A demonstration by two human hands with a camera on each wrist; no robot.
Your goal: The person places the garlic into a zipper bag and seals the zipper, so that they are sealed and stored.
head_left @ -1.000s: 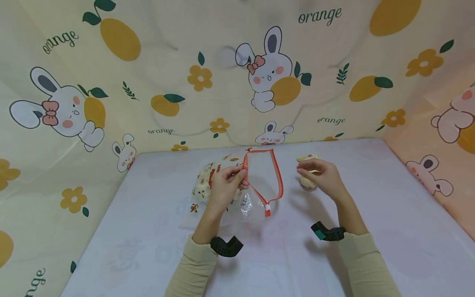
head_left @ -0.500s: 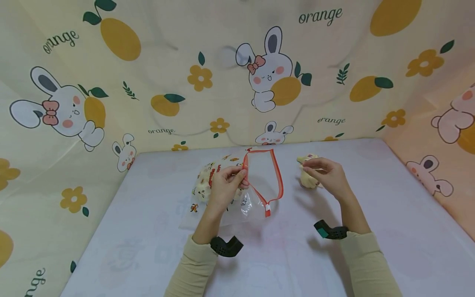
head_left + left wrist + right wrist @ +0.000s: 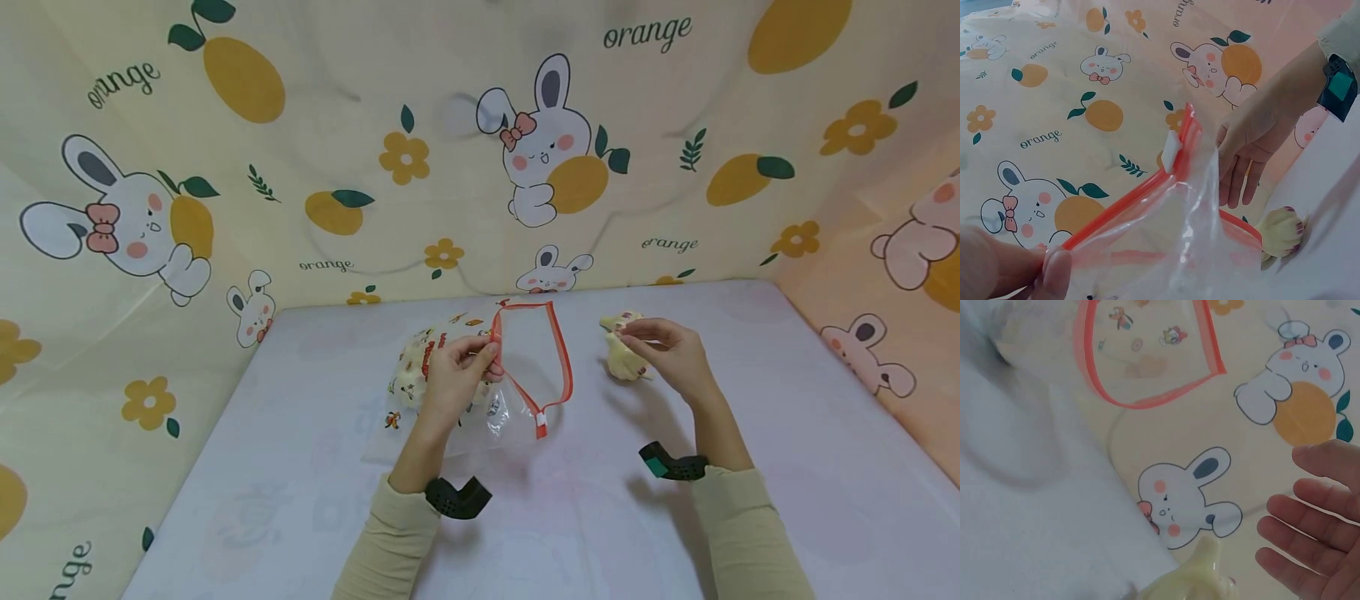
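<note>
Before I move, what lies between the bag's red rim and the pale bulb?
The head view shows only bare tabletop between the red rim and the pale bulb.

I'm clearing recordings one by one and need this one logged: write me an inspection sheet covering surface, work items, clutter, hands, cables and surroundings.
Surface: whitish tabletop, faint marks showing.
Work items: clear printed bag with red rim, mouth open, pale contents inside; pale yellow bulb-shaped item outside, to its right.
Clutter: nothing seen.
Left hand: pinches the rim.
Right hand: holds nothing, fingers loose near the bulb-shaped item.
Cables: nothing seen.
Surroundings: cream backdrop printed with rabbits, oranges and flowers.
</note>
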